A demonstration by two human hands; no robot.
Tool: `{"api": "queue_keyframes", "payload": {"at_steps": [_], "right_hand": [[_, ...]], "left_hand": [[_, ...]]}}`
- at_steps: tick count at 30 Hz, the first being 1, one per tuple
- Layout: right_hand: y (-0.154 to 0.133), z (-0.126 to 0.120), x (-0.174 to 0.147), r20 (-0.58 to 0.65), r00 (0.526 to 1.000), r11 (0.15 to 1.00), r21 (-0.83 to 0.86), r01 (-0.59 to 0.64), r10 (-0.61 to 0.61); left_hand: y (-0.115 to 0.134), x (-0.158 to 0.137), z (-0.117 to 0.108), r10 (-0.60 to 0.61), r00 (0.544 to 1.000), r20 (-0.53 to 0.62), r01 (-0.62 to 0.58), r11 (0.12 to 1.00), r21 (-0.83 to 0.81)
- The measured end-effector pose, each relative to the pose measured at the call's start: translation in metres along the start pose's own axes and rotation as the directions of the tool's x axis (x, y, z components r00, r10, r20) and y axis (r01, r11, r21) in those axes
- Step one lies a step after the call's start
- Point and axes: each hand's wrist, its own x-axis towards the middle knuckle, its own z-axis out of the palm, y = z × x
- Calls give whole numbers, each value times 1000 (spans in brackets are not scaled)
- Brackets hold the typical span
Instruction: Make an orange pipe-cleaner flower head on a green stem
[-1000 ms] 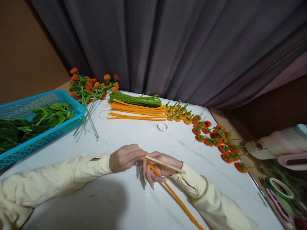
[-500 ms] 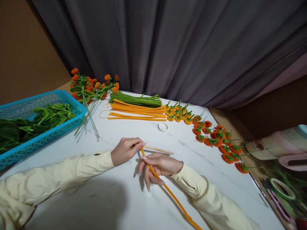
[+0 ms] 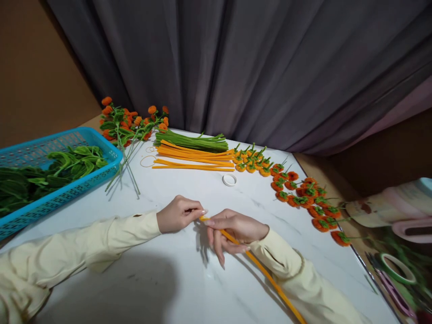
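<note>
The left hand (image 3: 179,214) and right hand (image 3: 240,227) pinched an orange pipe cleaner (image 3: 259,264) above a white marbled surface (image 3: 270,209) facing grey curtains (image 3: 253,67).

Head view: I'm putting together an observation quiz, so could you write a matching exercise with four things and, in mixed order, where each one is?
Column one
1. Basket
2. Ring
3. Green strips
4. Diagonal strip

Column two
a. Between the orange strips and the curtain
b. Held in the left hand and right hand
c. At the picture's left edge, with leaves inside
d. Between the orange strips and the hands

Right pairs: 1-c, 2-d, 3-a, 4-b
</note>
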Motion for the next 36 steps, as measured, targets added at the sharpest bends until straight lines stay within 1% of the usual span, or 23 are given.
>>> {"api": "queue_keyframes", "payload": {"at_steps": [4,9,12,16,20,24,29,36], "right_hand": [[-4,-6,-4,-73,997,1000,-3,31,-31],[-2,-15,-4,-103,995,1000,-5,15,-16],[-2,-15,-5,-130,992,999,-32,5,-9],[0,-14,-5,-166,986,998,-63,4,-15],[5,-14,-3,-183,983,994,-109,9,-29],[9,-14,-1,-227,971,993,-107,51,-74],[10,-12,2,-221,964,985,-126,121,-146],[13,-11,9,-263,949,983,-107,148,-172]], "left_hand": [[-1,1,-3,21,998,63,-17,998,-61],[1,2,-4,-3,992,125,25,984,-178],[1,2,-4,-39,983,181,86,963,-256],[-1,1,-4,-88,959,268,189,907,-376],[-1,2,-3,-130,936,328,272,857,-437],[-2,3,-2,-185,929,322,336,788,-516],[-2,5,-1,-230,930,288,363,706,-608],[1,6,-2,-249,920,301,391,596,-701]]}}
